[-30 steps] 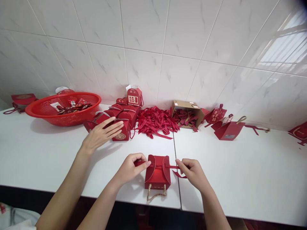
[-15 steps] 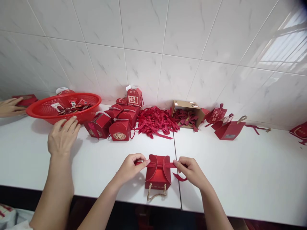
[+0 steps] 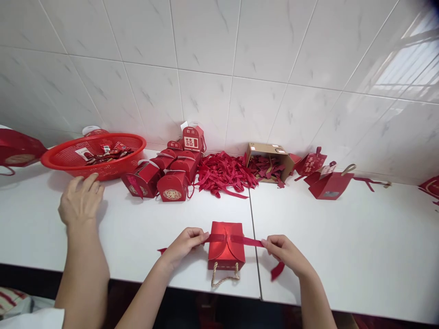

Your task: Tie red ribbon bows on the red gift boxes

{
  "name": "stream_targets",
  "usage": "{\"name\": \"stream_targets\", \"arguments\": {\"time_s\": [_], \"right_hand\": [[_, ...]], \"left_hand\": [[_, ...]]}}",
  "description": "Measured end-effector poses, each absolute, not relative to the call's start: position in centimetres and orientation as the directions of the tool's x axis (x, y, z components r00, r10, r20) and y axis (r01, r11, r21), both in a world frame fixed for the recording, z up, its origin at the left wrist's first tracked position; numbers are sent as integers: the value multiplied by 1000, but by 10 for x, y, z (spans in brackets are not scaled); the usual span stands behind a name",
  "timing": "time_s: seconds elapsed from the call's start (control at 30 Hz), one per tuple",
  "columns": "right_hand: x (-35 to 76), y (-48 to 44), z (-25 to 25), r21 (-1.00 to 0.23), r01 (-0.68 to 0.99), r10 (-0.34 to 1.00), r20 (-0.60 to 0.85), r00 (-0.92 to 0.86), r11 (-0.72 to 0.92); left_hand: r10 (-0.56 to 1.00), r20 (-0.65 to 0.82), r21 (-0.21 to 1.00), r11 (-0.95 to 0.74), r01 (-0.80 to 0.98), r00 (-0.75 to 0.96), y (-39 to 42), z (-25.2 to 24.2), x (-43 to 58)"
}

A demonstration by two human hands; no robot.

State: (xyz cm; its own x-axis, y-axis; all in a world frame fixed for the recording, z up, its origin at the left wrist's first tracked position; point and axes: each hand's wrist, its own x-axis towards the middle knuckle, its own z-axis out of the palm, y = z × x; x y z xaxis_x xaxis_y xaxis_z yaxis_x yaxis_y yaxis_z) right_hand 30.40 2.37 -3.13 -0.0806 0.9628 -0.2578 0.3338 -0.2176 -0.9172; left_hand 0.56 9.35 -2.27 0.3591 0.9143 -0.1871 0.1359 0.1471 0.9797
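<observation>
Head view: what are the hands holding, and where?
A red ribbon across the red box; left hand pinches one side, right hand the other.

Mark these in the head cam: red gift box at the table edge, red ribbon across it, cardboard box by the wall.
red gift box [image 3: 224, 252], head view, on its folded top flap.
red ribbon [image 3: 253, 242], head view, on the stretch just right of that box.
cardboard box [image 3: 265, 150], head view, on its brown top panel.

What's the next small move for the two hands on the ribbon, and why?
Probably cross the two ends over the top and start a knot. The ribbon lies taut across the red box, whose flaps meet closed, and the left hand and right hand each pinch one end out to its side, untied.
</observation>
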Motion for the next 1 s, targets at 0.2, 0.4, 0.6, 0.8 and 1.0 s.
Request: {"name": "stream_targets", "arguments": {"time_s": [0.2, 0.4, 0.6, 0.8, 1.0], "right_hand": [[339, 15, -29, -804, 508, 947, -309, 88, -309], [363, 10, -44, -716, 583, 911, -193, 364, -384], [315, -4, -40, -833, 519, 960, -48, 277, -192], [242, -10, -47, -943, 320, 996, -93, 14, -93], [217, -1, -63, -905, -423, 901, -217, 375, -42]], "left_hand": [[861, -269, 961, 209, 182, 432, 97, -31, 2], [907, -189, 946, 65, 319, 376, 99, -24, -3], [989, -32, 710, -79, 700, 144, 75, -9, -21], [886, -273, 902, 100, 420, 376, 47, -9, -23], [855, -395, 815, 495, -301, 335, 64, -25, -2]]}}
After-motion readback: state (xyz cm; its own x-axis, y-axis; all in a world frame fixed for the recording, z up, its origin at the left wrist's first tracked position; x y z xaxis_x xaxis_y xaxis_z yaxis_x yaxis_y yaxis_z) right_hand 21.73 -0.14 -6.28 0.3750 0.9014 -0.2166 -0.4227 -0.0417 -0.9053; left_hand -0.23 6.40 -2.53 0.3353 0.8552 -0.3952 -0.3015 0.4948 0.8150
